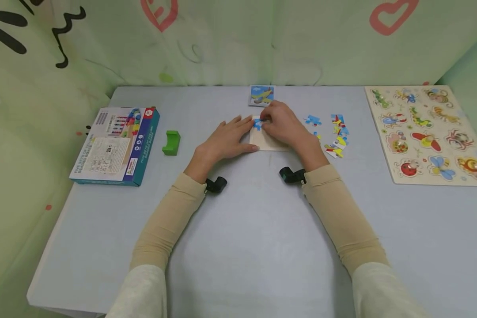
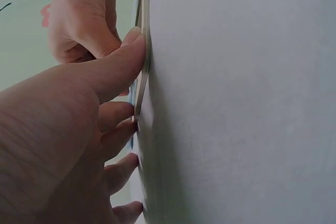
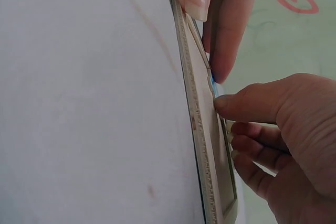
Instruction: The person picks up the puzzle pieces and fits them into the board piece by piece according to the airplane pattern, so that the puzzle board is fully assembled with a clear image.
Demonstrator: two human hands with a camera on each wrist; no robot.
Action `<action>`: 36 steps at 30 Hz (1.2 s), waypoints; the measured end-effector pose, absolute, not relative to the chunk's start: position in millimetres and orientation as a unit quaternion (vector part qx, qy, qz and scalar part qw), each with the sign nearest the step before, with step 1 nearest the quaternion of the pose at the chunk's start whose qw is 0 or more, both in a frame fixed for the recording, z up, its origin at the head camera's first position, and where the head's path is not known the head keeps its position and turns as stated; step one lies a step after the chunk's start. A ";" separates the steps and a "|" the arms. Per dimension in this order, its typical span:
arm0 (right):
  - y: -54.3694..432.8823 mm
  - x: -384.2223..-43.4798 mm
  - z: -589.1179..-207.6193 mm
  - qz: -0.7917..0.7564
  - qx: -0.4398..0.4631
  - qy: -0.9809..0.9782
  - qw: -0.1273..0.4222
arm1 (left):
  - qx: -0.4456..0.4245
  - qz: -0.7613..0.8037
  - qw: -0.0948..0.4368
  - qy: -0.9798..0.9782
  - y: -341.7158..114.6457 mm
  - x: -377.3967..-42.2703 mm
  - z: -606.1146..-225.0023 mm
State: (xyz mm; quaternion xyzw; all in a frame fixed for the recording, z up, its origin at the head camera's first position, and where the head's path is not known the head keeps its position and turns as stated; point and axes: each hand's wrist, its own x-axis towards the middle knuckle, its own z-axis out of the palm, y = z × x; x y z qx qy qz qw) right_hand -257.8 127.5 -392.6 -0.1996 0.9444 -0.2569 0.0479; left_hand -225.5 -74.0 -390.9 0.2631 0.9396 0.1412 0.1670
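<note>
A small wooden puzzle tray [image 1: 271,142] lies on the table between both hands, with blue jigsaw pieces [image 1: 257,124] in its upper left. My left hand [image 1: 229,140] rests along the tray's left side, fingers extended and thumb [image 2: 134,45] on the near edge. Bent over the tray, my right hand [image 1: 283,123] pinches at a blue puzzle piece [image 3: 213,84], mostly hidden by the fingers. In the right wrist view its thumb [image 3: 247,103] touches down beside that blue patch, the other fingers curled behind.
Loose jigsaw pieces [image 1: 313,120] and a column of more pieces [image 1: 339,128] lie to the right. A picture puzzle [image 1: 262,95] sits behind the tray. Farther right is an insect peg board [image 1: 429,137]. Leftward are a green block [image 1: 171,143] and a toy box [image 1: 115,148].
</note>
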 end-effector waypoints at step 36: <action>215.4 -232.8 -381.8 -0.241 -0.115 0.962 0.047 | 0.275 0.113 0.168 0.940 -70.5 -228.9 -387.2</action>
